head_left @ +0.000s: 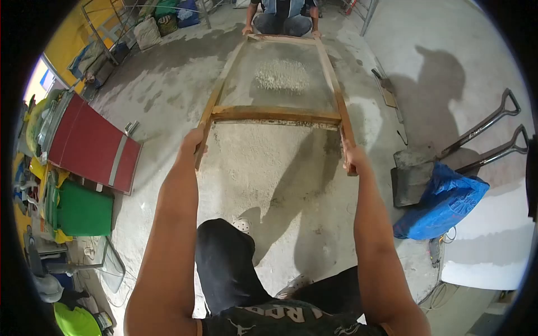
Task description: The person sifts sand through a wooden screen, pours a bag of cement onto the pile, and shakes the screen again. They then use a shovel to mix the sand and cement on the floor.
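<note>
A wooden-framed sieve screen (277, 113) stretches out ahead of me, its two side rails ending in handles near my body. My left hand (193, 140) is wrapped round the left handle. Round the right handle my right hand (353, 155) is closed. On the mesh, toward the far half, lies a patch of pale coarse grains (281, 76). A co-worker (283, 17) crouches at the far end, with a hand on each far corner of the frame. Below the near part of the screen is sandy, pale floor (252, 162).
Two shovels (414, 168) lean at the right wall beside a blue plastic sack (448, 201). To the left are a dark red bin (92, 143) and a green bin (84, 208). Bags (148, 33) and metal scaffolding (101, 28) stand at the back left.
</note>
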`<state>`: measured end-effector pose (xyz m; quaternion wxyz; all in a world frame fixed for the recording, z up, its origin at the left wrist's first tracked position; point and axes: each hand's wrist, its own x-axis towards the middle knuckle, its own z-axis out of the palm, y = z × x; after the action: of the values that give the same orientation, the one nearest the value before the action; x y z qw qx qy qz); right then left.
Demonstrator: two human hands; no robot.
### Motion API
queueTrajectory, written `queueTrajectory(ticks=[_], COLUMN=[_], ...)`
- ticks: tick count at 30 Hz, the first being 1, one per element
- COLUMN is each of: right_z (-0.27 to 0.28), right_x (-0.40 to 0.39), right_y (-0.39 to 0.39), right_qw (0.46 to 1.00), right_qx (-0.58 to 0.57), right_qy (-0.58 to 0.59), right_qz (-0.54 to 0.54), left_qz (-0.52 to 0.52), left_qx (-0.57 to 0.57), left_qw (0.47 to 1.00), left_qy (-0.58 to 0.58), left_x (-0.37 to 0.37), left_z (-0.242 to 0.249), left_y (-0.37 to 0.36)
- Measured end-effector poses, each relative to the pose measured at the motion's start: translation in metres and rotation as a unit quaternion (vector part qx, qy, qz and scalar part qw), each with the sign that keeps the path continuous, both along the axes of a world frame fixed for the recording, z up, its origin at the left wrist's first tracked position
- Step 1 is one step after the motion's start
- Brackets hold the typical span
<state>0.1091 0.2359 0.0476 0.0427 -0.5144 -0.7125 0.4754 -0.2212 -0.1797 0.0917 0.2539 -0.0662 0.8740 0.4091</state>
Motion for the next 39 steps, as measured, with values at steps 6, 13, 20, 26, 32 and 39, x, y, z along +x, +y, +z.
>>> queueTrajectory(ticks=[6,13,20,26,32,39], right_z=[-0.053,-0.022,0.01,-0.055,-0.058,-0.024], right_x=[0.138,0.21,0.013,0.124,0.232,0.047], right_y=[-0.091,-0.209,-0.046,-0.116,-0.248,-0.068], right_qw=[0.984,0.998,0.999,0.983,1.0,0.991], right_qx=[0.156,0.044,0.027,0.17,0.022,0.103], right_qy=[-0.018,-0.019,-0.009,-0.035,0.012,-0.003], right_qz=[0.08,0.029,0.044,0.059,0.01,0.08], left_qz=[-0.103,0.009,-0.029,-0.057,-0.037,-0.04], left_qx=[0.001,0.069,-0.017,-0.059,-0.065,-0.069], left_qw=[0.993,0.994,0.999,0.997,0.997,0.996], left_qy=[-0.054,-0.085,0.005,-0.002,0.027,0.049], left_x=[0.087,0.156,-0.005,0.073,0.198,0.009], left_z=[-0.135,-0.208,-0.031,-0.116,-0.149,-0.062], left_y=[-0.125,-0.25,-0.048,-0.142,-0.244,-0.063])
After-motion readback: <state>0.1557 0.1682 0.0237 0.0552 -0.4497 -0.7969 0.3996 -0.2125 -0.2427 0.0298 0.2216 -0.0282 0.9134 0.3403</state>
